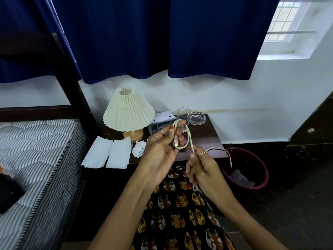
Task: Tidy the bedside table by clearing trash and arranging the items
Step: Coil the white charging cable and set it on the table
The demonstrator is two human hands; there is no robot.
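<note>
My left hand (162, 150) holds a loop of a white charging cable (189, 139) between thumb and fingers, with the USB plug hanging inside the loop. My right hand (201, 166) pinches the same cable lower down, and its free end curves off to the right over the bin. Both hands hover above the front edge of the dark wooden bedside table (207, 139). On the table lie two white papers (108, 154) at the left front and a crumpled white tissue (138, 148) beside them.
A pleated cream lamp (128, 112) on a wooden base stands at the table's back left. Behind my hands are a small grey organiser (162, 121), a clear glass (183, 116) and a glass ashtray (197, 119). A maroon bin (252, 170) sits on the floor right; a striped mattress (36, 150) lies left.
</note>
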